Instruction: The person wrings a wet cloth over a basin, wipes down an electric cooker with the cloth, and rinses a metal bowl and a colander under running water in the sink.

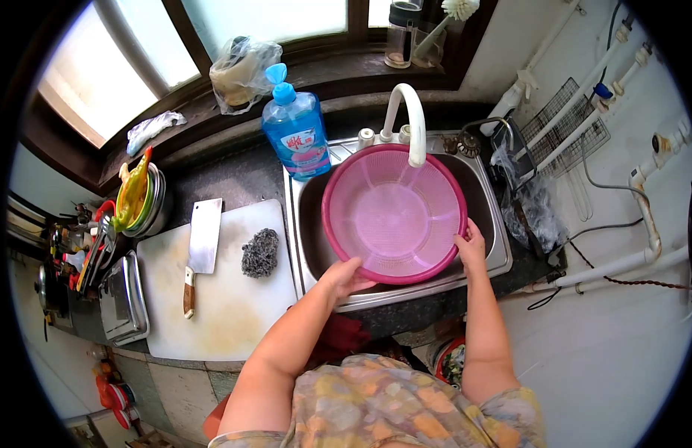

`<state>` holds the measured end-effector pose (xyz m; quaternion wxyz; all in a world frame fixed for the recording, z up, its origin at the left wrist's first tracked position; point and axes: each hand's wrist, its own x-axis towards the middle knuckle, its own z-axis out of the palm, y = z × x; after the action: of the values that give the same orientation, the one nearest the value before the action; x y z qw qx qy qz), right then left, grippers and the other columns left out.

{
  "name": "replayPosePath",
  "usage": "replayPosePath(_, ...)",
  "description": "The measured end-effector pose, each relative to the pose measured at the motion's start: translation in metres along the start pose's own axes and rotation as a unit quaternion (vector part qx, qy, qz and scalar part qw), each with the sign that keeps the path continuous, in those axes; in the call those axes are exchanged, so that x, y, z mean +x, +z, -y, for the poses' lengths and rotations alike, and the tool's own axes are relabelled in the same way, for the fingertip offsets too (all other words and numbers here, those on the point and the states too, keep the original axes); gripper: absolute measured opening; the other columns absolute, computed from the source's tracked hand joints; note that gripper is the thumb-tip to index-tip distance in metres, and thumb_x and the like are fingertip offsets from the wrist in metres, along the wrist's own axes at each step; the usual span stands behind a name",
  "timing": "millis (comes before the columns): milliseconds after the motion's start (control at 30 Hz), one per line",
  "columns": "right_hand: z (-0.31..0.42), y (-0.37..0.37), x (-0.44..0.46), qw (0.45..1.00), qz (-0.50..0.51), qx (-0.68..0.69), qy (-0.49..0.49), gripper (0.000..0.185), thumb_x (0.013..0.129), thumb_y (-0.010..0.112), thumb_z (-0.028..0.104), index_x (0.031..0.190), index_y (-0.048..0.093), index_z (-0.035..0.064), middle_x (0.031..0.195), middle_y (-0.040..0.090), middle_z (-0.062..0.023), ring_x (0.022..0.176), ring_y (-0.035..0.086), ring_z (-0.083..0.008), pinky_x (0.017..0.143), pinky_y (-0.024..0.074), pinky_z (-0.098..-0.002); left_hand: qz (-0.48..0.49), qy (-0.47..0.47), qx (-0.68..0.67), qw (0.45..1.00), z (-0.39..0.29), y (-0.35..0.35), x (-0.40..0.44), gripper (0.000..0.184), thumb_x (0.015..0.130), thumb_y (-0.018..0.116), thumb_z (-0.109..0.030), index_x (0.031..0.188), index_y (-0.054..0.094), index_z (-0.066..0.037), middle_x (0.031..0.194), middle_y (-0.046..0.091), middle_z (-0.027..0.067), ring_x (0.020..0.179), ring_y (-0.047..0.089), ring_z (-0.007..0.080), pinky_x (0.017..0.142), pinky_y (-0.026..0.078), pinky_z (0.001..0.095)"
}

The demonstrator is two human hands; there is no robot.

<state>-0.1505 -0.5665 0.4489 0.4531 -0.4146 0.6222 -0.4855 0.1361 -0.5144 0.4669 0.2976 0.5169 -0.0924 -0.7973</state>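
Observation:
A pink plastic colander (pixel 391 216) with a darker rim sits over the metal sink (pixel 314 224), under the curved white faucet (pixel 415 123). My left hand (pixel 346 279) grips its rim at the lower left, the fingers partly hidden beneath it. On the right side of the same rim, my right hand (pixel 471 243) has its fingers closed around the edge. Nothing shows inside the colander. Left of the sink, a cleaver (pixel 206 239) and a dark steel-wool scrubber (pixel 260 253) lie on a white cutting board (pixel 212 321).
A blue dish-soap bottle (pixel 295 138) stands at the sink's back left corner. Stacked bowls (pixel 156 200) and a metal tray (pixel 126 302) are further left. Pipes (pixel 607 276) run along the right wall. A red-rimmed bin (pixel 441 358) is below the counter.

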Motion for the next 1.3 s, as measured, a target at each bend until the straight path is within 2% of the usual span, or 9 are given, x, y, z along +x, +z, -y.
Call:
replayPosePath(167,-0.004,-0.005,0.002,1.0,0.007,-0.009,0.004,0.051,0.073,0.057,0.002,0.122,0.044,0.0,0.108,0.056,-0.0106,0.096,0.055,-0.0183,0.085,0.042,-0.0286,-0.052,0.013,-0.013,0.998,0.0,0.005,-0.006,0.029,0.088,0.043,-0.016,0.106,0.046,0.006,0.1,0.056,0.0181,0.089,0.06,0.0274,0.081,0.052,0.0383)
replayPosePath(233,-0.006,-0.009,0.007,0.944,-0.127,-0.289,-0.091,0.05,0.075,0.061,0.011,0.122,0.045,0.0019,0.106,0.055,-0.0132,0.094,0.054,-0.0235,0.085,0.0426,-0.0323,-0.048,0.009,0.015,0.999,-0.006,-0.004,-0.012,0.029,0.087,0.046,-0.018,0.104,0.048,0.007,0.097,0.057,0.0176,0.086,0.06,0.0266,0.078,0.053,0.0364)
replayPosePath(300,-0.002,-0.013,0.018,0.938,-0.149,-0.267,-0.165,0.037,0.077,0.061,0.018,0.11,0.055,0.0024,0.103,0.056,-0.0146,0.091,0.055,-0.0256,0.082,0.0435,-0.0346,-0.046,0.005,0.045,0.998,-0.011,-0.016,-0.022,0.03,0.087,0.048,-0.019,0.101,0.05,0.007,0.095,0.058,0.0171,0.084,0.06,0.0258,0.075,0.053,0.0345)
replayPosePath(400,0.029,-0.005,0.03,0.929,-0.091,-0.271,-0.233,0.017,0.082,0.054,0.017,0.083,0.063,0.0024,0.09,0.06,-0.011,0.084,0.057,-0.0248,0.075,0.0449,-0.0329,-0.117,0.214,0.327,0.913,-0.004,-0.037,-0.043,0.023,0.084,0.051,-0.017,0.088,0.059,0.004,0.077,0.061,0.0119,0.061,0.059,0.0156,0.06,0.051,0.0271)
replayPosePath(733,0.099,0.098,0.125,0.899,0.048,-0.377,-0.219,0.037,0.071,0.061,0.01,0.107,0.055,0.0064,0.083,0.061,-0.0126,0.08,0.06,-0.0234,0.073,0.0464,-0.0324,-0.267,0.35,0.188,0.878,0.036,-0.083,-0.111,0.018,0.087,0.048,-0.009,0.082,0.062,0.0,0.08,0.061,0.0054,0.066,0.057,0.009,0.06,0.047,0.0216)
replayPosePath(767,0.058,0.094,0.187,0.933,0.145,-0.25,-0.213,0.042,0.074,0.061,0.016,0.113,0.051,0.0049,0.084,0.06,-0.0123,0.08,0.059,-0.0238,0.073,0.0461,-0.0341,-0.287,0.35,0.178,0.874,0.039,-0.085,-0.115,0.018,0.087,0.048,-0.009,0.082,0.062,0.0,0.08,0.061,0.0054,0.066,0.057,0.009,0.06,0.047,0.0216)
replayPosePath(867,0.026,0.112,0.253,0.852,0.108,-0.409,-0.31,0.045,0.077,0.056,0.015,0.118,0.047,-0.0004,0.088,0.061,-0.0134,0.079,0.059,-0.0228,0.072,0.0471,-0.0345,-0.335,0.427,0.238,0.805,0.046,-0.094,-0.126,0.011,0.083,0.053,-0.004,0.092,0.058,0.001,0.09,0.059,0.0064,0.075,0.059,0.0106,0.063,0.048,0.022)
replayPosePath(1033,0.085,0.136,0.214,0.792,0.127,-0.51,-0.311,0.034,0.072,0.062,0.016,0.101,0.056,-0.0007,0.091,0.06,-0.0244,0.088,0.057,-0.0389,0.076,0.0459,-0.0424,-0.372,0.415,0.168,0.813,0.055,-0.103,-0.136,0.019,0.077,0.058,-0.003,0.095,0.057,0.0,0.094,0.059,0.0083,0.075,0.06,0.0126,0.063,0.051,0.025)
replayPosePath(1300,0.118,0.153,0.183,0.742,0.086,-0.611,-0.261,0.038,0.074,0.061,0.032,0.088,0.059,-0.0025,0.089,0.061,-0.0239,0.086,0.058,-0.0384,0.075,0.045,-0.043,-0.368,0.397,0.198,0.817,0.051,-0.101,-0.135,0.019,0.079,0.054,-0.003,0.098,0.055,0.001,0.093,0.059,0.0089,0.078,0.06,0.0139,0.065,0.05,0.0251)
